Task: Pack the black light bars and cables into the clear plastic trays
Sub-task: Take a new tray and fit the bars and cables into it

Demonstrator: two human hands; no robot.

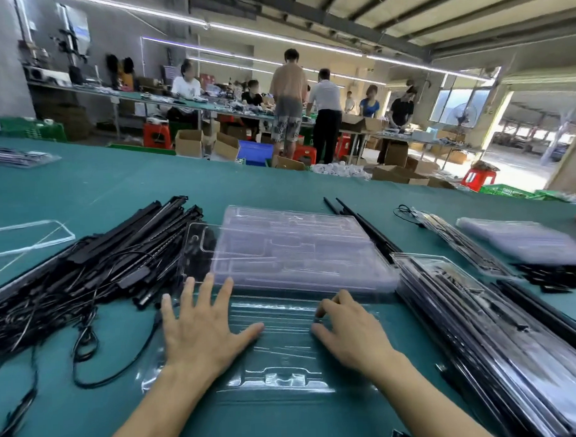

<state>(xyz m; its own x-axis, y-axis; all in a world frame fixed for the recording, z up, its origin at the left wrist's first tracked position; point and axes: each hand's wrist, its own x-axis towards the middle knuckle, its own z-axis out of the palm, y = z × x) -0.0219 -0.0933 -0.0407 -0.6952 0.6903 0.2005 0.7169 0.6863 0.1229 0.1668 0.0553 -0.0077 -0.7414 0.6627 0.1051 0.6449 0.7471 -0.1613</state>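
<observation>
An empty clear plastic tray (280,367) lies flat on the green table right in front of me. My left hand (202,327) rests on its left part with fingers spread and straight. My right hand (347,331) lies on its right part, fingers bent at the tips and touching the plastic. Behind the tray stands a stack of empty clear trays (298,247). A heap of black light bars and tangled cables (84,276) covers the table to the left. On the right lies a stack of packed trays (503,334) with black bars inside.
More black bars (363,225) lie behind the packed stack. Further packed and empty trays (525,241) sit at the far right, a clear lid (26,236) at the far left. Several people work at benches beyond the table's far edge.
</observation>
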